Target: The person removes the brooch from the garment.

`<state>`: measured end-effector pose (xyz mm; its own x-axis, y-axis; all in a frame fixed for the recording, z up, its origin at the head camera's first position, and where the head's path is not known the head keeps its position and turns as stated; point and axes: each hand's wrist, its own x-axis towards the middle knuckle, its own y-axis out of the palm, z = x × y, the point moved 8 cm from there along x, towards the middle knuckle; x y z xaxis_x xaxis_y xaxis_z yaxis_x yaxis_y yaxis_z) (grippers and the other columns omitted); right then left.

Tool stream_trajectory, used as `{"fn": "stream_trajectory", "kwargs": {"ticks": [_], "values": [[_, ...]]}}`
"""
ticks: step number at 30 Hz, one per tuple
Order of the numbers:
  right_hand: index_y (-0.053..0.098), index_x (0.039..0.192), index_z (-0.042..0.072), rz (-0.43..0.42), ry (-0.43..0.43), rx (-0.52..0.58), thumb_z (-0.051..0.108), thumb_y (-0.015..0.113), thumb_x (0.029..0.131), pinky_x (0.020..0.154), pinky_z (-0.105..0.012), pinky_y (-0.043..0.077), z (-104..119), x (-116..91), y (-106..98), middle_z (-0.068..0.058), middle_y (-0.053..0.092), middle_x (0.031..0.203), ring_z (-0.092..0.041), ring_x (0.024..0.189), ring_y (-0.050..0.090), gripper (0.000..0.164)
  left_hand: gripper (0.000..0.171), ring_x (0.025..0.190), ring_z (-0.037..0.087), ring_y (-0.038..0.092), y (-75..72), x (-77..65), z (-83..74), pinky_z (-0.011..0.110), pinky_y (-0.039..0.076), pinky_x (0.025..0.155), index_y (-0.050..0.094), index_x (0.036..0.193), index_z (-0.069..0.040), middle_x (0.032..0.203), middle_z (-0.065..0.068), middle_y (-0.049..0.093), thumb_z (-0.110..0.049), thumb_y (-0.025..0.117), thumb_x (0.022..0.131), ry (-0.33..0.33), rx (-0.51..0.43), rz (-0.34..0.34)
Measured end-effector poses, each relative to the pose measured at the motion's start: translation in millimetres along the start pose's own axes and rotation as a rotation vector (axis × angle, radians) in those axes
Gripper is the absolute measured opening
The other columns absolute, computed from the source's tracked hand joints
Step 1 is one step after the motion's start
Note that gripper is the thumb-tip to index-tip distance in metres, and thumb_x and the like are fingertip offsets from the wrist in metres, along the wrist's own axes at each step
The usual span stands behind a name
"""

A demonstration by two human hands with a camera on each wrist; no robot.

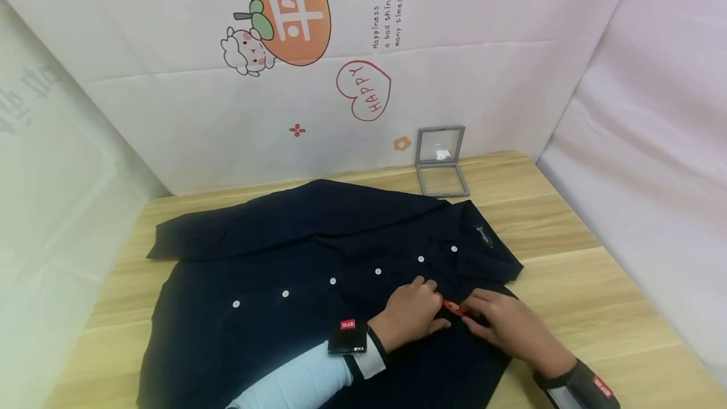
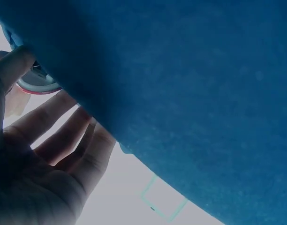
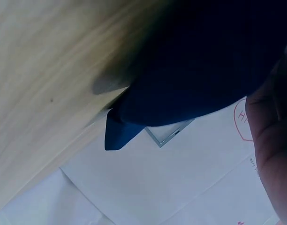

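Observation:
A navy button-up shirt [image 1: 255, 333] is spread out with its collar to the right and a line of white buttons down its front. On its chest a round red-rimmed pin badge [image 1: 453, 307] stands tilted between both hands. My right hand [image 1: 502, 324] pinches the badge's right side with thumb and fingers. Bunched shirt cloth is gripped by my left hand [image 1: 413, 313], right at the badge's left edge. The left wrist view catches the back of the pin badge [image 2: 40, 83] beyond the thumb. In the right wrist view, cloth hides the right fingertips.
A grey clear-windowed case [image 1: 443, 182] stands unfolded at the back of the wooden table [image 1: 596, 289], beyond the collar. Behind the table hangs a white printed cloth [image 1: 483, 49]. White fabric also closes in the left and right sides.

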<state>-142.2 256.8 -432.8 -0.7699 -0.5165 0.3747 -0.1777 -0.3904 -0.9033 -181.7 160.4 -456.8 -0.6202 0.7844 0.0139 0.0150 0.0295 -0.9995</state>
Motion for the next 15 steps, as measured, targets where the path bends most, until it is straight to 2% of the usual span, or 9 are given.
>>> {"fn": "stream_trajectory", "kwargs": {"ticks": [6,15], "values": [[0.068,0.083,0.021,-0.003,-0.002,-0.010,0.013,0.085,0.071,0.057,-0.018,0.048,0.5,0.9,-0.3,0.012,0.061,0.080,0.004,0.067,0.054,0.022,0.031,0.078,0.010,0.058,-0.4,-0.9,-1.2,0.020,0.050,0.059,0.076,0.088,-0.023,0.098,-0.003,0.066,-0.053,0.066,0.089,-0.002,0.028,-0.004],[0.067,0.082,0.021,0.000,0.024,-0.038,0.013,0.084,0.070,0.056,-0.018,0.047,-1.4,-2.5,-1.6,0.012,0.061,0.080,0.003,0.066,0.054,0.022,0.031,0.077,0.010,0.057,-1.6,-2.3,-2.6,0.018,0.047,0.055,0.075,0.085,-0.023,0.098,-0.003,0.065,-0.053,0.066,0.089,0.001,0.040,-0.028]]}}
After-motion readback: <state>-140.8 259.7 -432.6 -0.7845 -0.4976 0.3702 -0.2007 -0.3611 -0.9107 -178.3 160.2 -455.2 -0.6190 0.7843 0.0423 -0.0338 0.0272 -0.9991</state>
